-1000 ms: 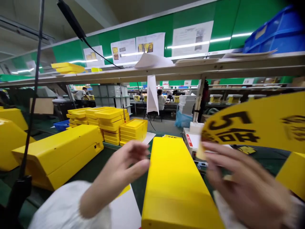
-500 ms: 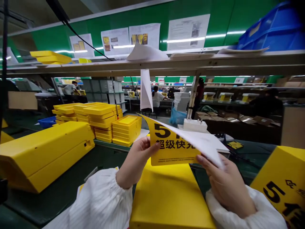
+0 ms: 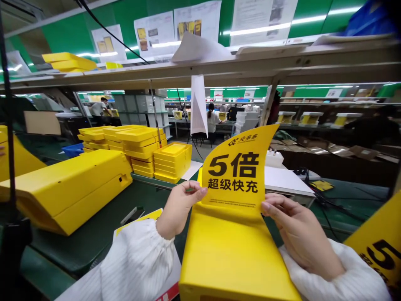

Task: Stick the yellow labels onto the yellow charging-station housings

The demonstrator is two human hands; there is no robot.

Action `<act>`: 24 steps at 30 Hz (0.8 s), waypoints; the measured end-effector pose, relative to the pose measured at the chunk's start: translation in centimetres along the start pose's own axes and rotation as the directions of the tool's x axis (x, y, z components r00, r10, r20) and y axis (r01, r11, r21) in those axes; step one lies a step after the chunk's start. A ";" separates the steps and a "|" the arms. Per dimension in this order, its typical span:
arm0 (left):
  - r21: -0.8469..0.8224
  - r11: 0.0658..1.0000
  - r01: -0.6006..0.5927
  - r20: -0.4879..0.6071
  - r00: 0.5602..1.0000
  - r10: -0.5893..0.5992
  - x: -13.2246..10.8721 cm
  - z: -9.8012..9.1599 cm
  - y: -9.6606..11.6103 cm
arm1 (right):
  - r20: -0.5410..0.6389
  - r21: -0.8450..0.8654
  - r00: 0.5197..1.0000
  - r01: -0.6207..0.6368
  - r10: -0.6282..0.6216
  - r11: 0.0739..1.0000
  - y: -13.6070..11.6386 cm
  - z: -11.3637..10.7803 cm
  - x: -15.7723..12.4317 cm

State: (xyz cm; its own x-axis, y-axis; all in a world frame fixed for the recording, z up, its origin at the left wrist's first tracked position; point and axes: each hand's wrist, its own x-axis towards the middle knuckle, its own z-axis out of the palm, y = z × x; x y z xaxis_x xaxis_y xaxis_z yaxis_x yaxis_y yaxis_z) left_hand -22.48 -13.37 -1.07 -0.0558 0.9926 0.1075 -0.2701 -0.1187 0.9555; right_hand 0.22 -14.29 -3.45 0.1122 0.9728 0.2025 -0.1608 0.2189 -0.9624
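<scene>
A yellow printed sticker sheet (image 3: 233, 171) with black lettering stands curved above a yellow plastic housing (image 3: 234, 251). My left hand (image 3: 180, 207) pinches the sheet's left edge between thumb and fingers. At its lower right corner, my right hand (image 3: 297, 232) pinches it in the same way. The printed side faces me, and its top right corner bends upward. The sheet's lower edge is close to the housing's upper face; I cannot tell whether they touch. Under my left forearm lies a partly covered yellow and white sheet (image 3: 140, 220).
Another yellow housing (image 3: 72, 184) lies to the left on the dark green bench (image 3: 100, 238). Behind it are stacked yellow trays (image 3: 138, 144). A printed yellow panel (image 3: 380, 246) stands at the right, near cables (image 3: 338, 209). A shelf (image 3: 125, 73) spans overhead. Seated people work farther back.
The sheet has swung from folded over, with its white back showing, to upright with its printed face toward me. Both hands keep their pinch. The camera view has shifted slightly.
</scene>
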 end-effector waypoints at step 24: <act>0.142 0.972 0.188 0.027 0.981 -0.194 -0.4 -1.7 -2.3 | 0.142 -0.263 0.948 -0.242 0.285 0.934 1.9 -1.1 0.6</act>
State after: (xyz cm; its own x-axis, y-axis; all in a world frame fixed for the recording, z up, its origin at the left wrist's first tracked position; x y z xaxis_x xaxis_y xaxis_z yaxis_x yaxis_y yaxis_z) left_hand -23.51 -13.50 -3.74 0.0235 0.9971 -0.0724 -0.1361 0.0749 0.9879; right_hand 1.07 -13.41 -5.32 -0.0783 0.9953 -0.0569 0.0803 -0.0506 -0.9955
